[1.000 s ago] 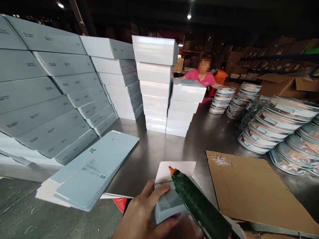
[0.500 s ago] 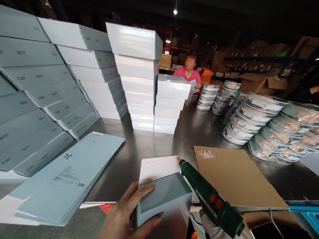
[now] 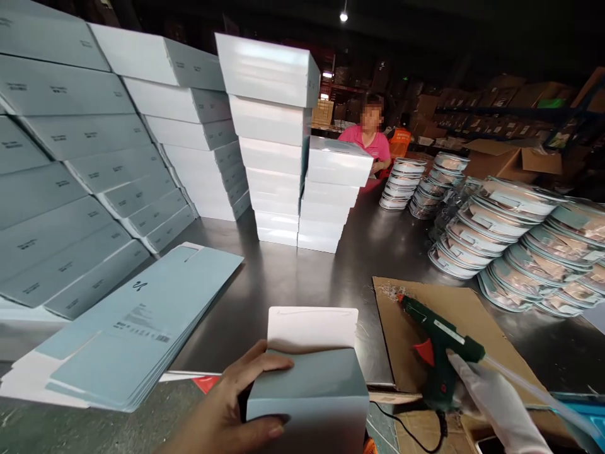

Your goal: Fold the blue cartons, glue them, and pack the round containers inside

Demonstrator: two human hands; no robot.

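My left hand (image 3: 236, 407) grips the left side of a pale blue carton box (image 3: 309, 397) at the bottom centre; its white flap (image 3: 312, 328) stands open on the far side. My right hand (image 3: 491, 400), in a white glove, holds a green glue gun (image 3: 437, 343) with a red trigger. The gun's nozzle points left over a brown cardboard sheet (image 3: 472, 315), to the right of the box and apart from it.
A pile of flat blue box blanks (image 3: 137, 328) lies at the left. Tall stacks of closed boxes (image 3: 274, 139) fill the left and middle of the steel table (image 3: 302, 277). Stacks of round packaged items (image 3: 515, 246) sit at the right. A person in pink (image 3: 371, 142) works at the far end.
My right hand has carried the glue gun away from the box's flap to the right, over the cardboard sheet. My left hand still grips the box.
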